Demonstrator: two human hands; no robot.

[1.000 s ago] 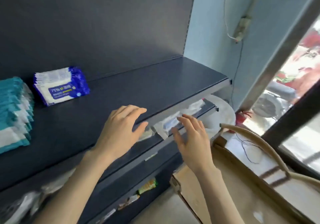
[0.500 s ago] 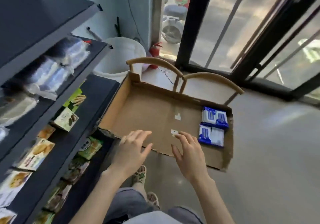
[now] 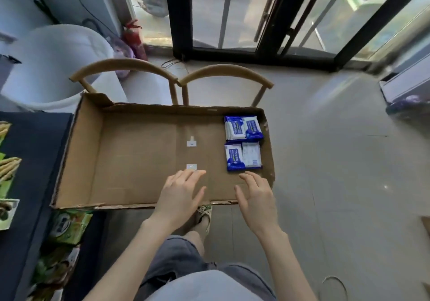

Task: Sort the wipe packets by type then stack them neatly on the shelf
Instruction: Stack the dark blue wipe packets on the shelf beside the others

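Note:
Two blue-and-white wipe packets lie at the right end of a shallow cardboard tray [image 3: 88, 152]: one further back [image 3: 243, 128], one nearer me [image 3: 242, 156]. My left hand [image 3: 180, 195] hovers over the tray's near middle, fingers straight and spread, holding nothing. My right hand [image 3: 254, 197] hovers over the tray's near right corner, just short of the nearer packet, fingers relaxed and empty. The shelf where packets are stacked is out of view.
The tray rests on two wooden chairs [image 3: 176, 79]. Dark shelving with snack boxes [image 3: 67, 226] runs down the left. A white bucket [image 3: 53, 61] and a red extinguisher [image 3: 133, 38] stand behind. Black-framed glass doors [image 3: 267, 21] line the back; grey floor lies to the right.
My view has swung from the upper shelf with stacked packets down and right to the cardboard tray. Both empty hands came along and now hover over the tray's near edge.

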